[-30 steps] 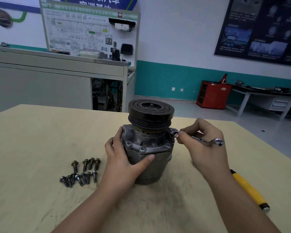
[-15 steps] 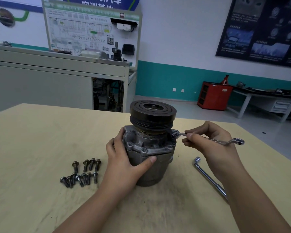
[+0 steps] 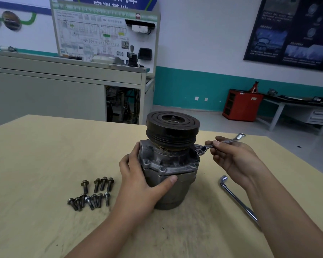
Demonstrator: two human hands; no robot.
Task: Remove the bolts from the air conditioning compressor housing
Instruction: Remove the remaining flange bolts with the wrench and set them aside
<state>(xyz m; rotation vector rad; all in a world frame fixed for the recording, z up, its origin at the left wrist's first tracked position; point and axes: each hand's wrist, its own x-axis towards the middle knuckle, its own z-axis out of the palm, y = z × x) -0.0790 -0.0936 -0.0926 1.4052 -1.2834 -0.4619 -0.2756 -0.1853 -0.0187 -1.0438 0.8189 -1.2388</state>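
— Hands, both of them: what are they on?
— Left hand [image 3: 138, 183] is wrapped round the left side of the compressor [image 3: 172, 190], with the thumb across the front of the grey housing and the fingers behind. Right hand [image 3: 233, 159] pinches the shank of a slim ring spanner [image 3: 223, 142] between thumb and fingertips. Its near ring sits at an ear of the housing flange, on the right.
— Where does the compressor stand?
— Upright on the pale wooden table [image 3: 45, 155], near the middle, with the black pulley [image 3: 172, 127] on top.
— Anything in the way?
— The pulley overhangs the flange, so the spanner's ring lies just under its rim. The ring covers what is beneath it, so I cannot tell if a bolt is there. The left palm hides the housing's left side.
— What else lies around?
— A chrome L-shaped socket wrench [image 3: 237, 198] lies right of the compressor, its handle end passing under the right forearm. Loose bolts [image 3: 93, 194] lie to the left, apart from it.
— How many?
— Four in the back row. The front cluster overlaps; I make it seven, not surely. One spanner, one L-wrench, one compressor.
— Behind the table?
— A grey cabinet [image 3: 45, 95] carrying a wiring-diagram board [image 3: 93, 32], a red cabinet [image 3: 241, 107], a grey workbench [image 3: 298, 107] and a dark poster [image 3: 295, 30].
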